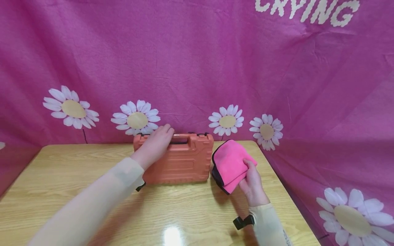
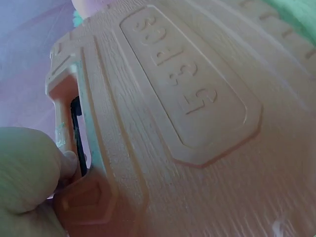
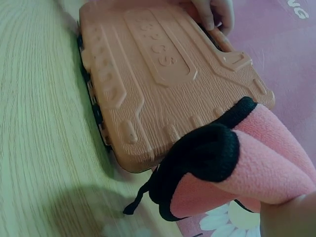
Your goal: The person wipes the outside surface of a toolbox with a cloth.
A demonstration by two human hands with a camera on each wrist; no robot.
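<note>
An orange plastic tool case (image 1: 176,167) stands upright on its long edge near the back of the table, handle at the top. My left hand (image 1: 157,141) grips the handle at its left part; in the left wrist view the thumb (image 2: 69,163) hooks into the handle opening beside the raised "53PCS" lettering (image 2: 173,64). My right hand (image 1: 253,182) pinches a folded pink cloth (image 1: 231,160) with black edging, thumb on top. The cloth is held beside the case's right end, and in the right wrist view its black edge (image 3: 197,153) overlaps the case's corner.
The wooden table (image 1: 77,171) ends at a purple curtain (image 1: 184,68) printed with white daisies, which hangs behind and along the right side. A black wrist mount (image 1: 243,222) sticks out from the right sleeve (image 1: 269,222).
</note>
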